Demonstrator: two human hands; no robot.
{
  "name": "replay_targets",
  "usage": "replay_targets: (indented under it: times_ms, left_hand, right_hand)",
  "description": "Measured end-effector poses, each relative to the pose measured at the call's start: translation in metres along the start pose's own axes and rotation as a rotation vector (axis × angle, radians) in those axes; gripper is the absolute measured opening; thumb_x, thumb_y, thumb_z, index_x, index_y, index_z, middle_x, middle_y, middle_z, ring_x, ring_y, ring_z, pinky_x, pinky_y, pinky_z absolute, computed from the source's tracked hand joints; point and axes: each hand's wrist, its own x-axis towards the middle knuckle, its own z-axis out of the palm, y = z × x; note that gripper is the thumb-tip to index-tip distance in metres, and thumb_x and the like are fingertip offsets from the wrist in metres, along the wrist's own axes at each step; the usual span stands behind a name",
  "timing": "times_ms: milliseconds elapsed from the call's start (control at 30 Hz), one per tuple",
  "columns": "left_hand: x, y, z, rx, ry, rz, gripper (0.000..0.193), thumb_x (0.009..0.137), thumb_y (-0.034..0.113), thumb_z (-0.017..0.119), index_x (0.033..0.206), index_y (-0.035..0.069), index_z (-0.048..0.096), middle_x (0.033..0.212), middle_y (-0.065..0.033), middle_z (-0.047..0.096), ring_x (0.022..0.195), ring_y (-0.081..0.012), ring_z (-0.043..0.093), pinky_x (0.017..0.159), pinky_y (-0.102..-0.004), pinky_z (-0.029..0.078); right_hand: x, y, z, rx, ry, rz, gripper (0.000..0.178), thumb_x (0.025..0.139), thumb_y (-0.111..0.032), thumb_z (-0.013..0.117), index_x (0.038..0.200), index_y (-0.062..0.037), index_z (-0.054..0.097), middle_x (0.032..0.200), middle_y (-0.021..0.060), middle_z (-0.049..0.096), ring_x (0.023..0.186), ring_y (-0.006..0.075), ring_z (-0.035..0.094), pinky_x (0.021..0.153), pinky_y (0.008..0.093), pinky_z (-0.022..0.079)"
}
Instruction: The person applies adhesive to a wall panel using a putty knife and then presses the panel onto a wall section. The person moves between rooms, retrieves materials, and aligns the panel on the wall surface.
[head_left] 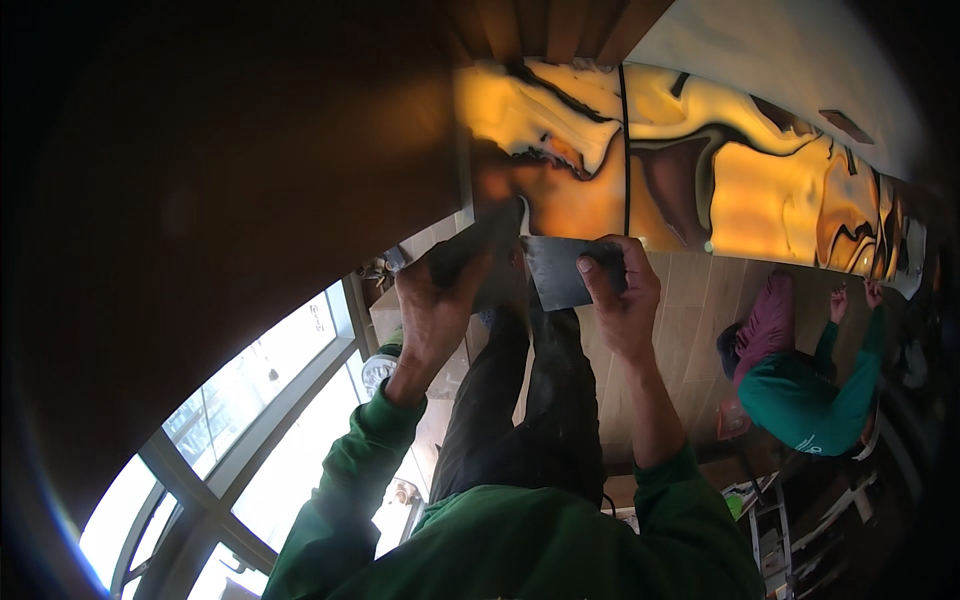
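My right hand [627, 295] grips a thin, flat grey rectangular plate [556, 272], thumb on its near face and fingers behind it. The plate is held up just below the glossy amber-and-black marbled panel [575, 205]; I cannot tell if its top edge touches it. My left hand [437, 305] is closed around a dark flat piece [487, 250] close to the panel's lower left corner. Shadow hides that piece's outline and kind. A small gap separates the two held pieces.
A large dark brown surface [250, 150] fills the left side, above bright framed windows [280, 440]. More marbled panels [765, 195] run to the right along a pale ceiling [760, 50]. A co-worker in a green top [805, 400] reaches toward them. A ladder [770, 530] stands lower right.
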Motion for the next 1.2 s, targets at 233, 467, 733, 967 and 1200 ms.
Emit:
replay_targets:
  times_ms: [233, 467, 733, 967, 1200]
  left_hand:
    - [-0.048, -0.017, -0.048, 0.048, 0.007, -0.330, 0.024, 0.082, 0.011, 0.071, 0.100, -0.004, 0.070, 0.089, -0.0080, 0.071, 0.078, -0.0118, 0.063, 0.073, -0.0266, 0.050]
    - [-0.112, -0.048, -0.086, -0.161, 0.140, -0.593, 0.017, 0.078, 0.005, 0.070, 0.093, -0.003, 0.071, 0.080, -0.0038, 0.070, 0.070, -0.0129, 0.064, 0.068, -0.0260, 0.051]
    - [-0.130, -0.054, -0.095, -0.040, 0.173, -0.726, 0.029, 0.078, 0.015, 0.064, 0.098, -0.005, 0.071, 0.083, -0.0087, 0.071, 0.074, -0.0153, 0.065, 0.070, -0.0274, 0.050]
    - [-0.125, -0.063, -0.098, -0.147, 0.250, -0.766, 0.021, 0.077, 0.012, 0.070, 0.093, -0.002, 0.072, 0.081, -0.0071, 0.072, 0.071, -0.0155, 0.067, 0.070, -0.0281, 0.051]
    - [-0.115, -0.061, -0.101, -0.202, 0.259, -0.738, 0.019, 0.078, 0.009, 0.072, 0.095, -0.001, 0.073, 0.081, -0.0072, 0.073, 0.069, -0.0153, 0.068, 0.069, -0.0271, 0.053]
  right_hand:
    - [0.083, 0.065, 0.048, 0.357, 0.076, 0.048, 0.018, 0.089, -0.010, 0.069, 0.101, -0.0012, 0.060, 0.087, 0.0007, 0.063, 0.079, 0.0068, 0.054, 0.072, 0.0235, 0.044]
    - [0.219, 0.190, 0.144, 0.051, 0.142, 0.129, 0.011, 0.081, 0.001, 0.061, 0.090, -0.0031, 0.065, 0.086, 0.0034, 0.068, 0.079, 0.0109, 0.059, 0.075, 0.0275, 0.047]
    - [0.295, 0.243, 0.190, -0.449, 0.132, -0.019, 0.032, 0.083, -0.034, 0.061, 0.084, -0.0034, 0.070, 0.086, 0.0191, 0.071, 0.084, 0.0364, 0.069, 0.073, 0.0448, 0.055]
    - [0.304, 0.259, 0.198, -0.469, 0.024, 0.020, 0.035, 0.084, -0.033, 0.056, 0.089, -0.0017, 0.070, 0.092, 0.0215, 0.070, 0.090, 0.0374, 0.069, 0.081, 0.0444, 0.055]
    - [0.318, 0.264, 0.198, -0.582, -0.055, 0.141, 0.022, 0.078, -0.023, 0.068, 0.095, -0.0095, 0.071, 0.097, 0.0109, 0.072, 0.092, 0.0266, 0.069, 0.082, 0.0378, 0.054]
